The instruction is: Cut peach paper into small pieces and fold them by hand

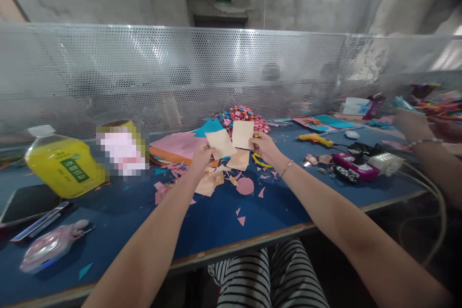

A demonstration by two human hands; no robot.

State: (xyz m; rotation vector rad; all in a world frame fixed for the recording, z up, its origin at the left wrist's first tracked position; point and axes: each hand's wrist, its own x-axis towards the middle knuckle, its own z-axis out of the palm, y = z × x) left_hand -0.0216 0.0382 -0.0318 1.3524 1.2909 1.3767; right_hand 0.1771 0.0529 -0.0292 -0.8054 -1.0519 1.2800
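Observation:
My left hand (202, 154) is closed on a beige paper square (220, 143) and holds it up over the blue table (202, 226). My right hand (263, 147) is closed round yellow-handled scissors (260, 160), whose dark blade lies against a second beige piece (242, 134) standing next to the first. Below both hands lie more beige offcuts (212, 180), a pink paper disc (245, 186) and small pink and teal scraps.
A yellow bottle (61, 166), a phone (27, 202) and a pink gadget (50, 248) sit at the left. Coloured sheets (176, 147) and a pile of paper flowers (241, 115) lie behind. A glue gun (314, 139), a pink device (352, 166) and another person's arm (415, 127) are at the right, and a mesh screen (180, 72) stands at the back.

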